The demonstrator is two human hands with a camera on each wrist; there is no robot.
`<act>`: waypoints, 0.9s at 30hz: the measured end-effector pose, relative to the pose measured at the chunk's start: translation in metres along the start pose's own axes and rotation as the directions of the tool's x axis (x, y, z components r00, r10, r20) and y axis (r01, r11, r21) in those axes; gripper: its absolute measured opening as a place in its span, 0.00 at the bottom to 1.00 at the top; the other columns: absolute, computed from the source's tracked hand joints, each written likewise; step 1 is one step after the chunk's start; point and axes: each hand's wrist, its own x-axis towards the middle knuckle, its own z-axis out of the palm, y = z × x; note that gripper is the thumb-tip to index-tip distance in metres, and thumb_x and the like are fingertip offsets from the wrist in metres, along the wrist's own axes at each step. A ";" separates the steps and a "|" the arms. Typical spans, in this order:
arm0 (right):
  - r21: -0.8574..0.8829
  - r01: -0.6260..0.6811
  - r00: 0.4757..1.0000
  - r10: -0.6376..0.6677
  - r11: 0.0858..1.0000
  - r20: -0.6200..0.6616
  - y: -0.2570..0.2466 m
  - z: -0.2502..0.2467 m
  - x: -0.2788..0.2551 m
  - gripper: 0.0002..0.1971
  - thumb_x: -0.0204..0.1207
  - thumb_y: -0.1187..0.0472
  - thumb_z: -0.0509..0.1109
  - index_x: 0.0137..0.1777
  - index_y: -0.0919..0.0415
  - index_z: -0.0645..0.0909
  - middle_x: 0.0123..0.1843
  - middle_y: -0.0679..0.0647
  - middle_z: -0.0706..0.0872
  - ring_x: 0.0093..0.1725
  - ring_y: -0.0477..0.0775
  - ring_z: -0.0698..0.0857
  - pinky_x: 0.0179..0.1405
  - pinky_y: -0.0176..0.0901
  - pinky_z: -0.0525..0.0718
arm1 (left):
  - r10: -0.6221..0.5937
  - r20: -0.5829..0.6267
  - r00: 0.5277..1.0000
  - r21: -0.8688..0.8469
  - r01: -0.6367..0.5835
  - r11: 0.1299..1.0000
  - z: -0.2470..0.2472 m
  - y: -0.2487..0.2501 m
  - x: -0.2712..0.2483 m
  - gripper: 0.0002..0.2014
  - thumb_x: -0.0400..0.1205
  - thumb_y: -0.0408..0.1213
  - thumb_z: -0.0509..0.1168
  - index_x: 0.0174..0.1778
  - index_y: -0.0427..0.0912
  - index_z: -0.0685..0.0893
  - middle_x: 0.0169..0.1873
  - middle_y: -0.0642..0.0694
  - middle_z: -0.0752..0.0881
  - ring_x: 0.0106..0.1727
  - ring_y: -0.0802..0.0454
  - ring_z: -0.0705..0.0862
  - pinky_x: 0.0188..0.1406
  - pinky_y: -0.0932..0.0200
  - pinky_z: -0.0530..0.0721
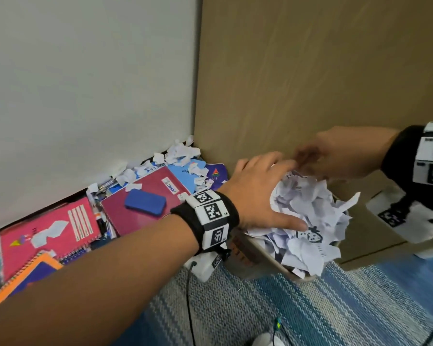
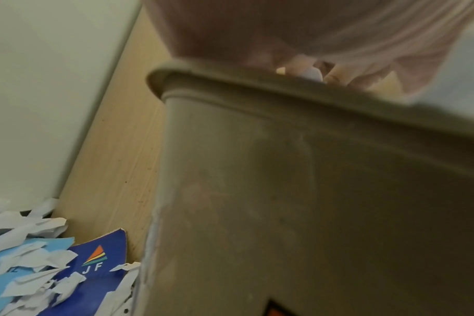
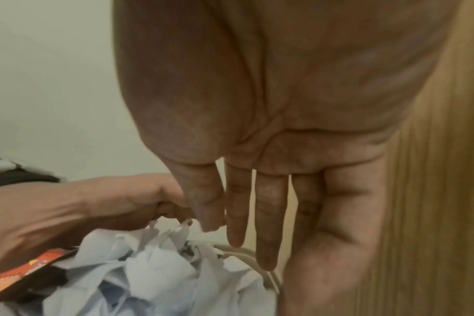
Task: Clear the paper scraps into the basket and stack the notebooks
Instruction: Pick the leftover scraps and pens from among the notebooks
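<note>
A beige basket (image 1: 256,258) stands on the carpet against a wooden panel, heaped over its rim with white paper scraps (image 1: 310,216). My left hand (image 1: 265,192) lies spread on top of the heap, thumb out, fingertips bent down into the paper. My right hand (image 1: 335,156) hovers just above the far side, blurred, fingers straight and holding nothing. To the left lie a maroon notebook (image 1: 155,181), a pink one (image 1: 18,250), an orange-edged one (image 1: 35,267), a light blue one (image 1: 183,174) and a dark blue "JF" one (image 1: 216,174). Loose scraps (image 1: 178,153) are strewn on them.
A blue oblong pad (image 1: 145,202) rests on the maroon notebook, and pens (image 1: 100,217) lie between the books. A white wall (image 1: 85,83) meets the wooden panel (image 1: 310,71) at the corner. A black cable (image 1: 189,295) hangs over the blue carpet (image 1: 310,308). White tagged sheets (image 1: 408,221) lie right of the basket.
</note>
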 end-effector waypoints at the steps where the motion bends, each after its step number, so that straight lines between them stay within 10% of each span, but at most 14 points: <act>1: -0.015 -0.012 1.000 0.012 1.000 -0.010 -0.001 -0.003 0.000 0.06 0.77 0.51 0.65 0.45 0.34 0.77 0.43 0.40 0.89 0.43 0.47 0.88 0.50 0.49 0.86 | -0.007 0.000 1.000 -0.027 0.007 1.000 -0.001 0.000 0.000 0.53 0.64 0.73 0.69 0.81 0.53 0.58 0.80 0.50 0.60 0.80 0.51 0.58 0.77 0.49 0.52; 10: -0.089 -0.112 0.982 0.096 0.990 -0.164 -0.016 -0.019 0.005 0.12 0.77 0.59 0.63 0.51 0.38 0.80 0.40 0.42 0.82 0.45 0.53 0.80 0.47 0.43 0.76 | -0.024 -0.148 0.989 -0.281 -0.019 0.960 -0.017 -0.002 -0.002 0.26 0.88 0.50 0.47 0.82 0.44 0.61 0.79 0.49 0.68 0.77 0.57 0.65 0.79 0.49 0.56; 17: -0.043 -0.032 0.943 0.015 0.999 -0.332 -0.069 -0.043 0.030 0.08 0.77 0.51 0.65 0.49 0.47 0.85 0.46 0.56 0.88 0.43 0.61 0.81 0.44 0.45 0.79 | -0.119 -0.412 0.903 -0.223 0.027 0.974 -0.037 -0.039 -0.004 0.21 0.87 0.44 0.47 0.70 0.40 0.76 0.67 0.46 0.78 0.69 0.50 0.75 0.69 0.43 0.70; 27: -0.041 0.118 0.926 -0.125 0.992 -0.357 -0.222 -0.056 0.145 0.08 0.76 0.57 0.65 0.41 0.61 0.82 0.39 0.56 0.84 0.43 0.61 0.83 0.37 0.41 0.77 | -0.450 -0.474 0.757 0.023 0.522 0.853 -0.070 -0.207 -0.097 0.11 0.81 0.38 0.57 0.50 0.43 0.84 0.51 0.41 0.83 0.54 0.38 0.81 0.54 0.42 0.80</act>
